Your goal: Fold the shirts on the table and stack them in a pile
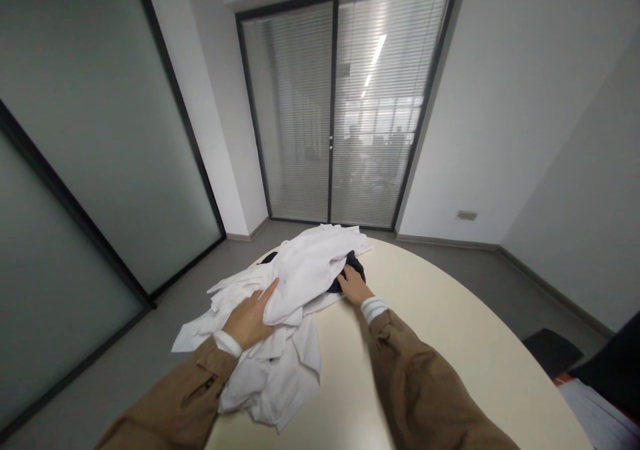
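A crumpled heap of white cloth (280,317) lay on the near left part of a pale cream, rounded surface (425,343), with folds spilling past the surface's left edge. It looked like several garments, possibly shirts, tangled together, but their exact number and shape were hard to make out. A dark navy garment (353,270) was mostly hidden beneath the far side of the heap, with only a small patch showing at the right and a sliver further left.

The person's left hand (249,317) lay open and nearly flat on top of the white cloth, its fingers together and pointing up and to the right, gripping nothing that could be seen. The right hand (354,285) was partly open, its fingers (344,278) touching the navy garment where it met the white heap. Whether those fingers had hold of the fabric could not be told. Both arms came in from the bottom of the view in tan jacket sleeves (425,397), with white cuffs (375,309) at the wrists.

Beyond the surface stood a glass double door (333,117) with slatted blinds, behind which dim figures were too blurred to make out. Frosted glass panels (85,137) lined the left side of the room. At the lower right, a dark chair seat (553,352) was cut off by a black object (613,370) at the edge of the view.
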`<state>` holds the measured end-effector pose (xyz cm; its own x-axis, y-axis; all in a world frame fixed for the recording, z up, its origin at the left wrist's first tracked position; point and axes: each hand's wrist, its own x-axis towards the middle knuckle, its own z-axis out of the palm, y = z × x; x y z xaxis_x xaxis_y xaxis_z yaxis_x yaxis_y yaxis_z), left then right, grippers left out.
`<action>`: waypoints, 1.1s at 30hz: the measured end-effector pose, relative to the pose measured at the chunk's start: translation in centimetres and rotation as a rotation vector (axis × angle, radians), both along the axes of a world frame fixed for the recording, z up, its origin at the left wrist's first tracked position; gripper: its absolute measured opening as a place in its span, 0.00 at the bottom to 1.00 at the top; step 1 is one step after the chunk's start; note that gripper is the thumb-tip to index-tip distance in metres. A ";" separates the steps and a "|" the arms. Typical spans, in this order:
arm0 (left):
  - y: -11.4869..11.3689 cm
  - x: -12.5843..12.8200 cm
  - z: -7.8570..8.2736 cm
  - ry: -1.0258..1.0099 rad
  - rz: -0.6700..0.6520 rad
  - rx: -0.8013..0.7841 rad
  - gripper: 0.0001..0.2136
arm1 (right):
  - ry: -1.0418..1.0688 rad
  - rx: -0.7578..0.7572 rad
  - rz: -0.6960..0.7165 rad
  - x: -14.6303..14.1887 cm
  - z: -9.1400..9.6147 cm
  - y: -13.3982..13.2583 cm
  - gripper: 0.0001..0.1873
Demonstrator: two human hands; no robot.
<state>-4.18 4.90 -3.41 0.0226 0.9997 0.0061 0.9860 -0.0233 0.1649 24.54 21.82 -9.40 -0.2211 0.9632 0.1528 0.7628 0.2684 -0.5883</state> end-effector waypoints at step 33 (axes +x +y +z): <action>2.1 18.0 -8.7 -0.075 -0.438 0.192 0.26 | -0.348 0.054 0.031 11.9 -2.1 -14.1 0.36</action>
